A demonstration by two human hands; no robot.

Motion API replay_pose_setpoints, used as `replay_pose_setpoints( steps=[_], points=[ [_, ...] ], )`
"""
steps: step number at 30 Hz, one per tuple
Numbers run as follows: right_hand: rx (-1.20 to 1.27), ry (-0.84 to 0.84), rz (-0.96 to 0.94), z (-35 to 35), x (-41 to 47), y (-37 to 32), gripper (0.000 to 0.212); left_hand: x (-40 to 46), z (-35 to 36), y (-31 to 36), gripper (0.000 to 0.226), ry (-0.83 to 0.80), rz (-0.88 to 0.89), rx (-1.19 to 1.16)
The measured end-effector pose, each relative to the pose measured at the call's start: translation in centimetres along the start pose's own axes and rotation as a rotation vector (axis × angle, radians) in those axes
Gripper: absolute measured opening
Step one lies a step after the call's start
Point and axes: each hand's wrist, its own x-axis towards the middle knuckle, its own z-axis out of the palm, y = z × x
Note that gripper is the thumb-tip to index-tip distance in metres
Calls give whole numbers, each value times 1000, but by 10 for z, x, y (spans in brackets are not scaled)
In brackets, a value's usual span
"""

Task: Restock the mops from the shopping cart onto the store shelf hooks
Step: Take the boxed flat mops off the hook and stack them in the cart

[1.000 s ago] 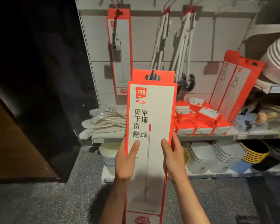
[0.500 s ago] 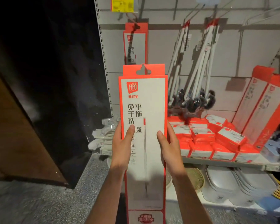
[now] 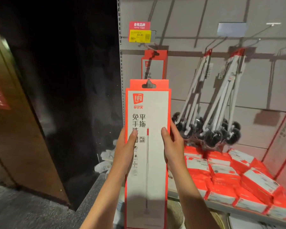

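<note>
The boxed mop [image 3: 147, 146] has risen toward the wall since a second ago, and the view has tilted up with it, so the yellow price tag [image 3: 140, 36] now shows above. The left hand [image 3: 125, 152] and right hand [image 3: 172, 149] each grip a long edge of the box, thumbs on its front. Its hang-hole sits just below the boxed mop already hanging [image 3: 154, 65] from the shelf hook [image 3: 151, 48], straight above the hands. The lift looks nearly lined up; threading the hole onto the hook remains.
</note>
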Motion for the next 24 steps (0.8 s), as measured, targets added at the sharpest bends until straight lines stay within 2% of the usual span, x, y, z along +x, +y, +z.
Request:
replay_pose_setpoints(
  steps=[6,10,14,18,24],
  points=[
    [-4,22,65,25,26,6,55,47,-14,23,35,-38,49,48],
    [12,50,69,42,43,7,46,78,-21,29,39,-79,61,17],
    [-21,81,28,62,62,-1,57,110,-30,31,40,-129,83,-23],
    [-66,97,-25,78,89,-7,41,141,-38,34,35,-171,76,-79],
    [-168,99,-133,107,115,-22,40,176,-52,38,34,-259,55,-131]
  ],
)
